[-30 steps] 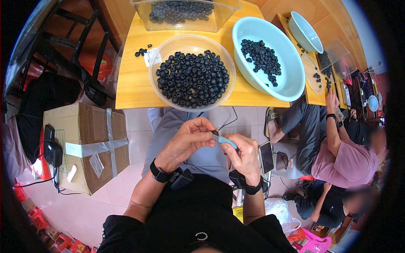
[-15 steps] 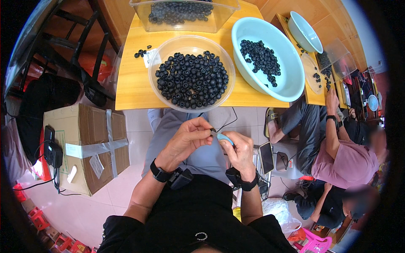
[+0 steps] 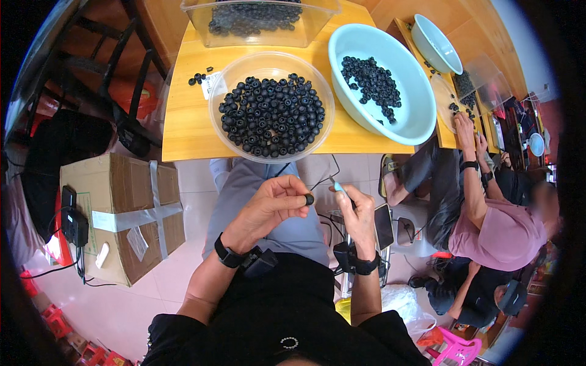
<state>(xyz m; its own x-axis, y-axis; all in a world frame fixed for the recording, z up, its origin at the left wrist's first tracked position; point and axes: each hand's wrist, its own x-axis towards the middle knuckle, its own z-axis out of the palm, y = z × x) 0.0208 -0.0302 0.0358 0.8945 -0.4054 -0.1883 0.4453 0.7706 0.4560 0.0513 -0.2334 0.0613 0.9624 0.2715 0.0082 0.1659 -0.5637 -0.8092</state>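
Bowl [image 3: 271, 63] at 12 o'clock on desk [image 3: 177, 135], probably for reach. I see left hand [image 3: 278, 202] pinching one black bead [image 3: 309, 200], presumably leaving its right side accessible; 3 o'clock from it, right hand [image 3: 359, 213] grips a blue-handled tool [image 3: 338, 187], apart.

Bright, fairly even light, perhaps from overhead, fell on the yellow counter [image 3: 183, 134] and the pale blue basin [image 3: 421, 116]. The black shirt [image 3: 238, 305] swallowed detail, while silver tape [image 3: 159, 211] caught a sheen. The left hand [image 3: 274, 204] and right hand [image 3: 358, 216] looked sharp. Toward the dark, rounded rim, straight edges bowed, and a blurred patch covered part of a person [image 3: 497, 235] at far right.
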